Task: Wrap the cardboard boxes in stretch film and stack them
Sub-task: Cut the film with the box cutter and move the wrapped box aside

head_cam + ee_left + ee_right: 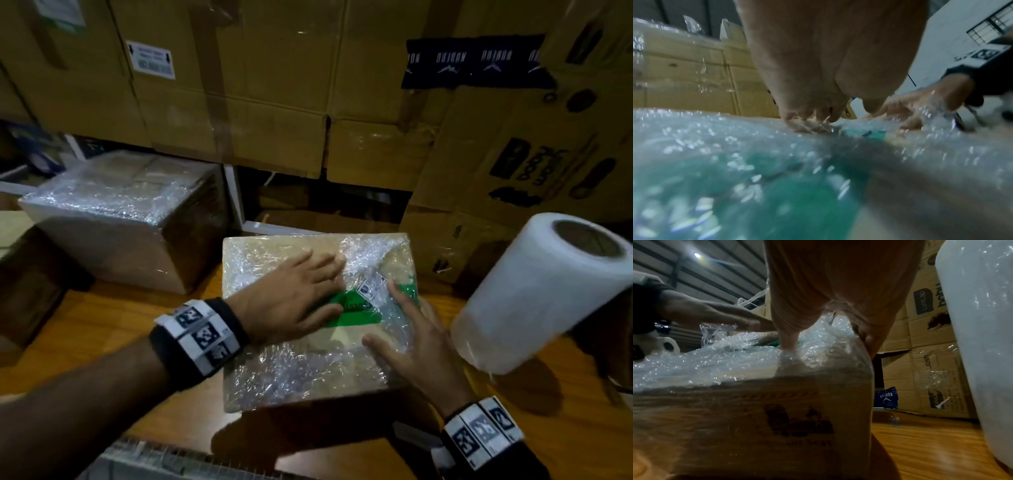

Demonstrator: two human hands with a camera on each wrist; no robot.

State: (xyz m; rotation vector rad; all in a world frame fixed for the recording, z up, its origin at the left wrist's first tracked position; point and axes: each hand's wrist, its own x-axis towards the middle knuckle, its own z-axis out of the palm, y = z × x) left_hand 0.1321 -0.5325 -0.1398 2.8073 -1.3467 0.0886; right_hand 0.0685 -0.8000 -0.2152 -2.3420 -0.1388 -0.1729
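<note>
A wooden table point(102, 322) with a warm orange grain fills the lower half of the head view, and a wall of stacked brown cartons point(260, 85) closes off the upper half, one sealed with a strip of dark printed tape point(472, 61) at upper right. At the centre of the frame lies the cardboard box point(274, 387), flat on the table and already covered in crinkled, glossy stretch film point(363, 253) that bunches into shiny ridges over a green label point(356, 311). The left hand point(291, 294) lies palm down on the box top with fingers straight, pressing the film; the right hand point(414, 346) rests flat just beside it on the near right part of the top, fingers spread, gripping nothing. At the right edge of the frame a fat white film roll point(534, 298) with a brown cardboard core lies tilted, close to the box. At middle left stands a second wrapped box point(113, 222), cube-shaped and hazy under film, well apart from the hands.
</note>
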